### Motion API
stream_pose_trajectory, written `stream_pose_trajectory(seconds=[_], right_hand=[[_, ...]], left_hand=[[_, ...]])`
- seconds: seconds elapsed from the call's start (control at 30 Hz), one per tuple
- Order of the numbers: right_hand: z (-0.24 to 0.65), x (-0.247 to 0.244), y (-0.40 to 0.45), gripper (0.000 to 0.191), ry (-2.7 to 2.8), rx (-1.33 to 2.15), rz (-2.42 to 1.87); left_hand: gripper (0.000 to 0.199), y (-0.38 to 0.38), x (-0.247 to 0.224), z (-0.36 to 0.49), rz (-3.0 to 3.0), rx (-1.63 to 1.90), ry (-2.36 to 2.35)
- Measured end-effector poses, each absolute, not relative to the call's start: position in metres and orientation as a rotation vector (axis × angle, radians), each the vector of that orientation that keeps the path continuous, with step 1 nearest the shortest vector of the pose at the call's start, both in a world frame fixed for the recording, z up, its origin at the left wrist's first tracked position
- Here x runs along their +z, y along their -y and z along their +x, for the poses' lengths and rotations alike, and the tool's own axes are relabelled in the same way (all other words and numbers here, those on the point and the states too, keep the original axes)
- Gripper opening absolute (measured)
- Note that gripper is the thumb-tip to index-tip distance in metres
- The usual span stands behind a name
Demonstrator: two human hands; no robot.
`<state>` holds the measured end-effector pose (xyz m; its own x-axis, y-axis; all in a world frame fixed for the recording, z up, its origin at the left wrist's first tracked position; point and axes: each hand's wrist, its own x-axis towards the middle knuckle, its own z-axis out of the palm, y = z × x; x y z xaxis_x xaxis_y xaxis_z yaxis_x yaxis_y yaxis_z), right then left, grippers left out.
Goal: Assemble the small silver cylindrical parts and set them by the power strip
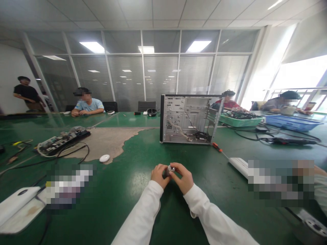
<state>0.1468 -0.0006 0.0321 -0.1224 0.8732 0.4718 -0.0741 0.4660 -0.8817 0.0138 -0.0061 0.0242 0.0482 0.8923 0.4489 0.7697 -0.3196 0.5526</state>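
Observation:
Both my hands are raised over the green table in the middle of the view, fingers closed around one small thing. It is a short silver metal cylinder (pixel 170 168) with a round top end. My left hand (pixel 158 175) grips its left side. From the other side, the fingertips of my right hand (pixel 184 177) pinch it near the top. Its lower part is hidden by my fingers. Beyond my hands stands an open computer case (pixel 174 109), with loose cables inside. An orange-handled screwdriver (pixel 217 147) lies at its front right corner.
An opened power strip (pixel 62 141) with cables and a white round piece (pixel 104 158) lie left. At right are a white casing (pixel 239 165), a green basket (pixel 240 120), a blue basket (pixel 293 123) and black cables. Several people are around the table; a co-worker's sleeve (pixel 321 185) shows at right.

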Motion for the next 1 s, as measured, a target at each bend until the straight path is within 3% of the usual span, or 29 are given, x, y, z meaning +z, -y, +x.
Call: stream_pose_trajectory(seconds=[0.7,1.0], right_hand=[[0.148,0.032,-0.001,0.039,1.539,0.938,-0.772],[0.149,0.019,-0.014,0.042,1.394,1.184,-0.870]], left_hand=[[0.033,0.007,0.020,0.016,1.954,1.282,-1.454],[0.032,0.000,0.018,0.016,1.606,1.335,-1.305]])
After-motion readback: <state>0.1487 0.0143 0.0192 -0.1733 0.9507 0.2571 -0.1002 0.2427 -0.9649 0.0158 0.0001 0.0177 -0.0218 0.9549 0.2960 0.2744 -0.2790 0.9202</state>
